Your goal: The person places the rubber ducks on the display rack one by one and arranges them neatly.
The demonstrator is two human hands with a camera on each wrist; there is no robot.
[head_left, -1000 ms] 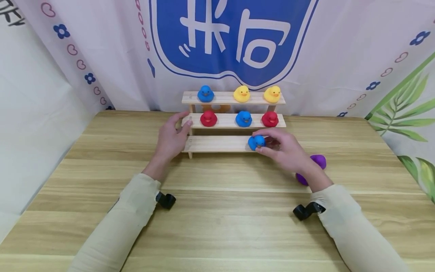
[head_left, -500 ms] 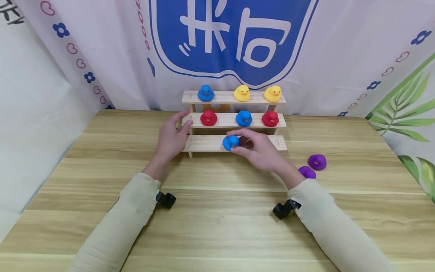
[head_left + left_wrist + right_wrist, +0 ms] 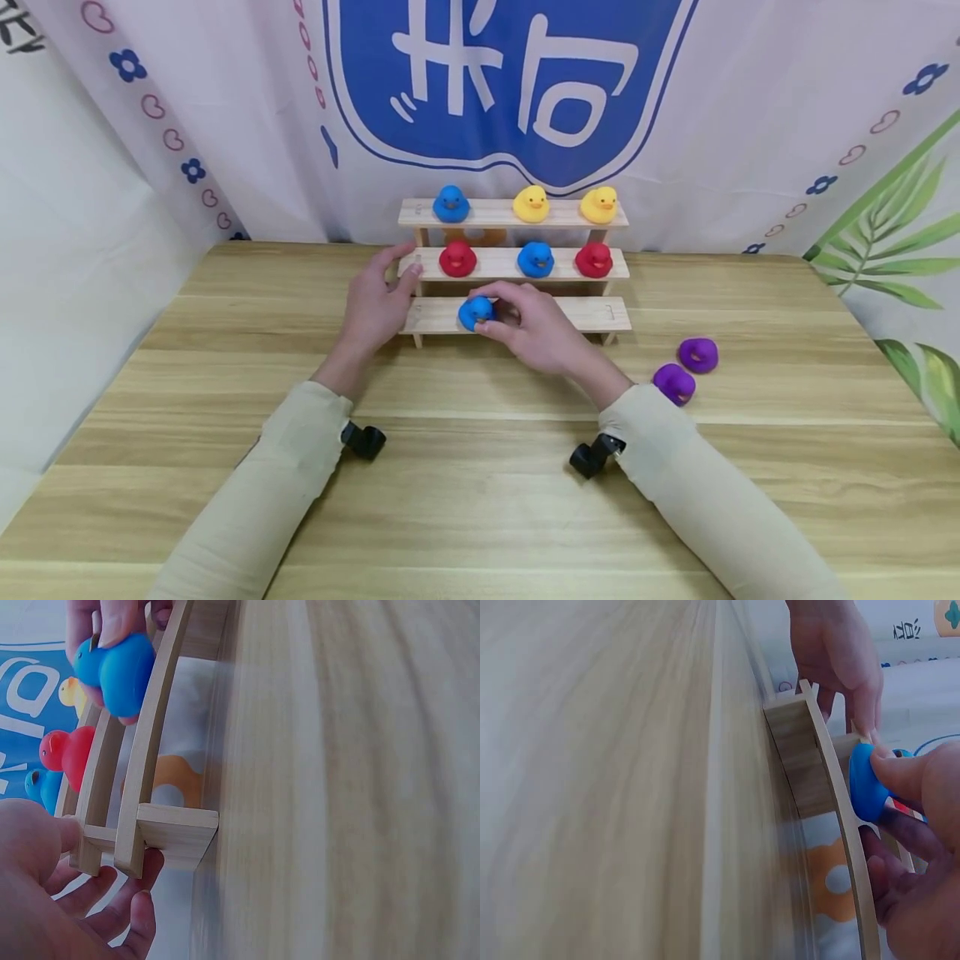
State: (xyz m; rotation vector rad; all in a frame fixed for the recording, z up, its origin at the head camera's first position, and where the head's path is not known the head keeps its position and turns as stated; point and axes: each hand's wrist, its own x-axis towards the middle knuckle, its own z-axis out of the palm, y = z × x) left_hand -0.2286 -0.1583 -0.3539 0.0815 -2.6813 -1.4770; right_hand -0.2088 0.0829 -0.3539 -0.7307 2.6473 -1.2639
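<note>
A three-tier wooden display rack (image 3: 588, 312) stands at the back of the table. My left hand (image 3: 374, 302) grips its left end, the thumb on the middle tier and the fingers around the end boards in the left wrist view. Between thumb and fingers, my right hand (image 3: 538, 327) pinches a blue rubber duck (image 3: 474, 314) at the bottom tier, left of its middle. That same blue duck (image 3: 126, 676) faces outward over the board in the left wrist view. Whether its base touches the board is hard to tell. The right fingers partly hide its side.
On the middle tier sit a red duck (image 3: 457, 260), a blue duck (image 3: 536, 260) and another red duck (image 3: 594, 260). The top tier bears a blue duck (image 3: 451, 205) and two yellow ducks (image 3: 531, 204). Two purple ducks (image 3: 674, 384) lie on the table at right.
My right hand has moved left along the bottom tier with the blue duck, from near its right end to left of its middle. The left hand keeps its grip on the rack.
</note>
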